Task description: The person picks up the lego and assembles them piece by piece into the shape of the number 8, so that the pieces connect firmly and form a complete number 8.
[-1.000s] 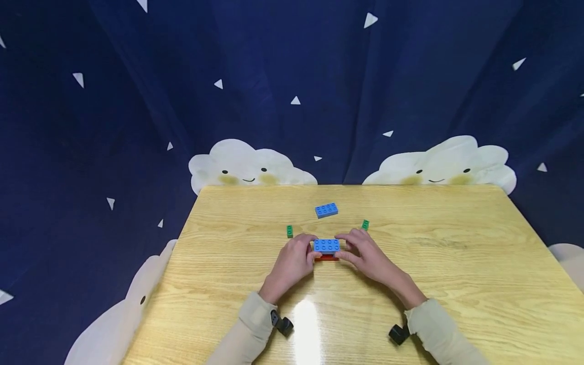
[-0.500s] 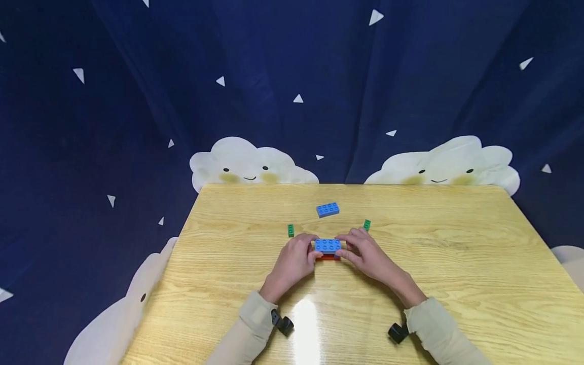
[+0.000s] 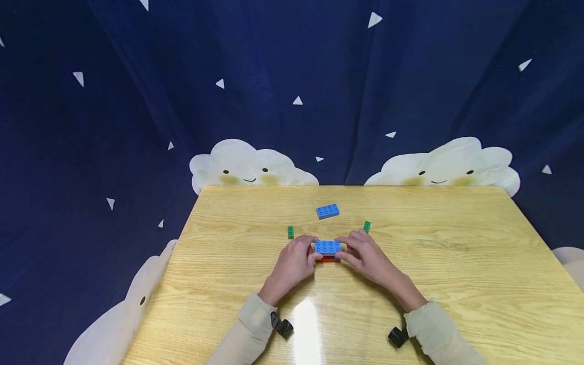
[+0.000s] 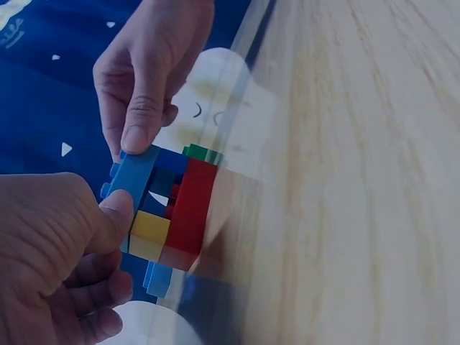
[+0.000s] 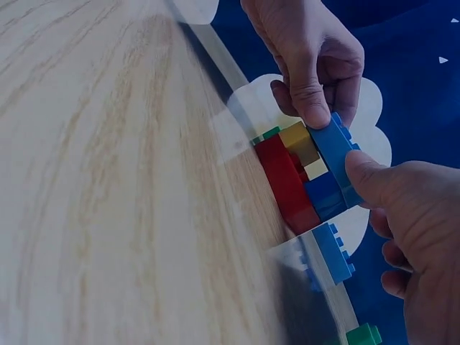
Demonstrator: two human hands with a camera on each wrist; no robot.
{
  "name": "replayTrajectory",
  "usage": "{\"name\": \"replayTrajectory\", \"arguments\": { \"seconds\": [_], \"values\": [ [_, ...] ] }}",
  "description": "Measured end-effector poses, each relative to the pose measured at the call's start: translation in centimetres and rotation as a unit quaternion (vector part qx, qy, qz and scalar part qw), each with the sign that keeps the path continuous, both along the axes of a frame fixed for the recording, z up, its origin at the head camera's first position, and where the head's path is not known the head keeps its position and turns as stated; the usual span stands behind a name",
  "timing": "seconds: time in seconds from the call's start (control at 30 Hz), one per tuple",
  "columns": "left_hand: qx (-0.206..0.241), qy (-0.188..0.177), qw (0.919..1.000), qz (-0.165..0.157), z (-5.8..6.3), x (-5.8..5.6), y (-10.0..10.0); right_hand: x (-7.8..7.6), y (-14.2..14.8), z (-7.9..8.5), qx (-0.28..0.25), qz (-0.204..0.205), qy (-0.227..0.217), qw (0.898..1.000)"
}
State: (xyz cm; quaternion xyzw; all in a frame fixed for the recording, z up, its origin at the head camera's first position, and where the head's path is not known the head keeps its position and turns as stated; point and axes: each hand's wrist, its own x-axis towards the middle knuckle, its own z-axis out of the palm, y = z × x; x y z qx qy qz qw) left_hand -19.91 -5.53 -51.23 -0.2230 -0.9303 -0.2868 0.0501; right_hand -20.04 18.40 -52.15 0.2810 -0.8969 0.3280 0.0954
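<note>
Pinching top blue brick [image 3: 327,247] with both hands [image 3: 292,259] [image 3: 368,256]; red brick [image 4: 192,210] below.

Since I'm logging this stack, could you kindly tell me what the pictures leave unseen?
Head view: the yellow brick, hidden by the upper blue brick and left hand.
All views: the underside of the red brick, facing the table.
Right wrist view: the right green brick, cut off by the lower edge.
</note>
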Motion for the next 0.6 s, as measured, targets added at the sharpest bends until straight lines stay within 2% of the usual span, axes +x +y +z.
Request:
{"name": "replayTrajectory", "arguments": {
  "seconds": [0.1, 0.23, 0.4, 0.5, 0.6],
  "values": [
    [0.002, -0.006, 1.0, -0.004, 0.2, -0.1, -0.3, -0.1, 0.0, 0.0, -0.004, 0.002, -0.002, 1.0],
    [0.011, -0.024, 0.9993, -0.028, 0.7, -0.2, -0.7, 0.0, 0.3, -0.3, -0.011, 0.003, 0.002, 1.0],
    [0.026, -0.031, 0.9979, -0.051, 1.2, -1.0, -2.0, 0.1, 0.3, -0.4, -0.013, 0.003, 0.003, 1.0],
    [0.051, -0.039, 0.9968, -0.047, 1.3, -1.7, -3.2, 0.2, 0.3, -0.3, -0.015, 0.001, -0.004, 1.0],
    [0.079, -0.045, 0.9954, -0.028, 1.0, -2.4, -4.2, 0.3, 0.4, -0.2, -0.019, 0.001, -0.008, 1.0]
  ]
}}
